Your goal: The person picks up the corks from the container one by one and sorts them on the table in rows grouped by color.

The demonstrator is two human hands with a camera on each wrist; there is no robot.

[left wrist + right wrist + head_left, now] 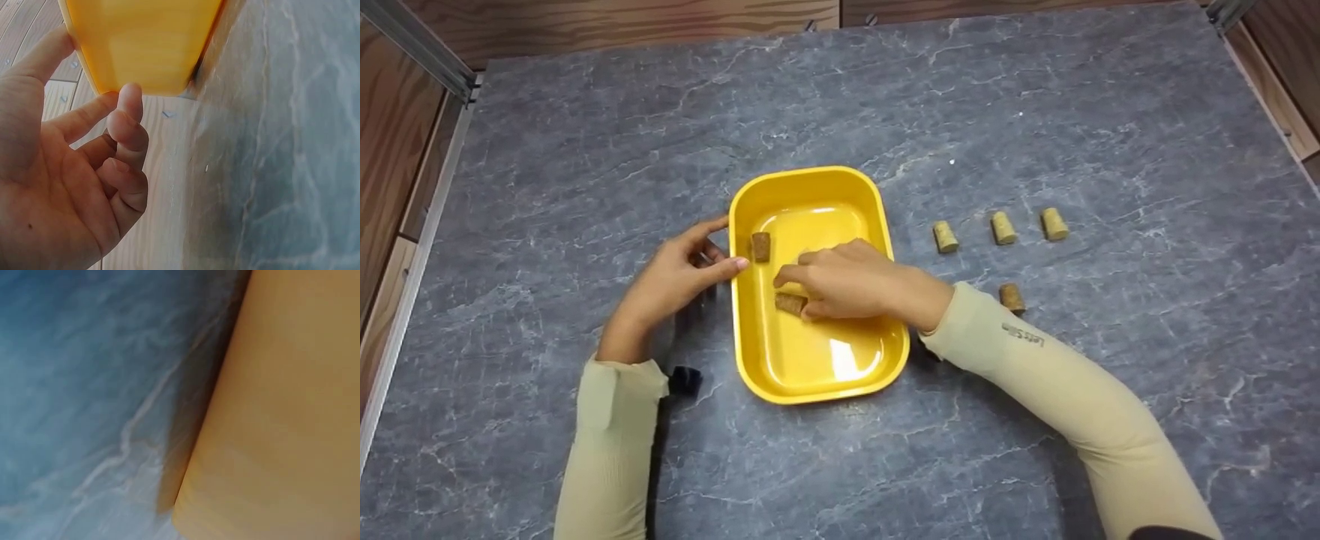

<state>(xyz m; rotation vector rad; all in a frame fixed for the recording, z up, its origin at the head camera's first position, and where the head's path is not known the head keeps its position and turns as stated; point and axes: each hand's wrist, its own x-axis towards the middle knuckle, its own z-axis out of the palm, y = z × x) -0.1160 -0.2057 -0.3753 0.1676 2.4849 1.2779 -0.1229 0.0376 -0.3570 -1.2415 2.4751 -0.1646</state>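
Observation:
A yellow plastic tray (pixel 819 395) stands on the grey marbled table. My left hand (pixel 675 274) holds its left side, thumb tip over the rim and index finger along the outer wall; the left wrist view shows the other fingers loosely curled below the tray's edge. Inside, my right hand (pixel 847 281) bends its fingers down over a brown cork (pixel 790 303), thumb tip at the cork's right end. The palm side is hidden. Another brown cork (pixel 761 247) is near the tray's left wall. Only table and tray wall show in the right wrist view.
Right of the tray, three pale corks (pixel 1003 228) form a row. One more brown cork (pixel 1012 298) lies close to my right sleeve (pixel 1035 375). A small black object (pixel 685 381) shows beside my left cuff. Wooden panels (pixel 622 26) border the table.

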